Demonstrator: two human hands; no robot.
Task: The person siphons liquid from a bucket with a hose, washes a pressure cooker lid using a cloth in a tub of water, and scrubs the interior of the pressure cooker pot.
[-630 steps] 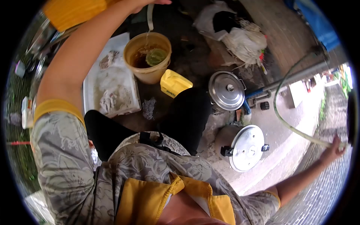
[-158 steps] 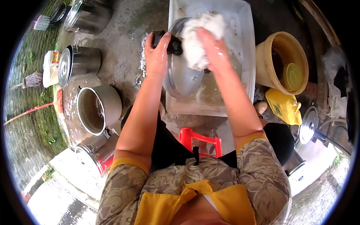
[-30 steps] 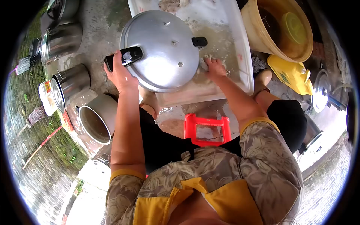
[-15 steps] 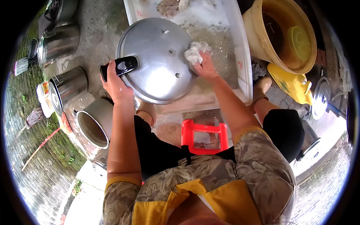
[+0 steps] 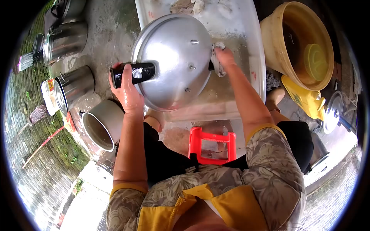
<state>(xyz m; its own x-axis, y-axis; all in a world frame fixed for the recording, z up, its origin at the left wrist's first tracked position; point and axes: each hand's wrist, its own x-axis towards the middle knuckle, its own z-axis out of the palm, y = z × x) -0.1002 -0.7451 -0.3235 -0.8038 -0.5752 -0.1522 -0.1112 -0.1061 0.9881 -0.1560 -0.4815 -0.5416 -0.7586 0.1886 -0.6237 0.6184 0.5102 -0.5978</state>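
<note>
A large round metal pressure cooker lid (image 5: 173,57) is tilted over a white plastic tub (image 5: 260,77) of cloudy water. My left hand (image 5: 127,90) grips the lid's long black handle (image 5: 143,73), thumb on top. At the lid's right edge, my right hand (image 5: 225,57) is closed round a wet whitish cloth (image 5: 219,63), pressed near a small black grip that is partly hidden. Small metal valve stems stick up from the lid's face. Soaked cloths (image 5: 189,7) and suds lie at the far end of the tub.
To the right stands a big yellowish bucket (image 5: 269,38) with a green basin (image 5: 316,61) inside, beside a yellow jug (image 5: 302,98). Metal pots (image 5: 102,123) line the left. A red plastic stool (image 5: 212,161) is between my legs. A broom (image 5: 37,114) lies at far left.
The lid has shifted right and tipped, its right side turned away. My right hand has moved from the lid's top face to its right rim with the cloth. The left hand still holds the handle.
</note>
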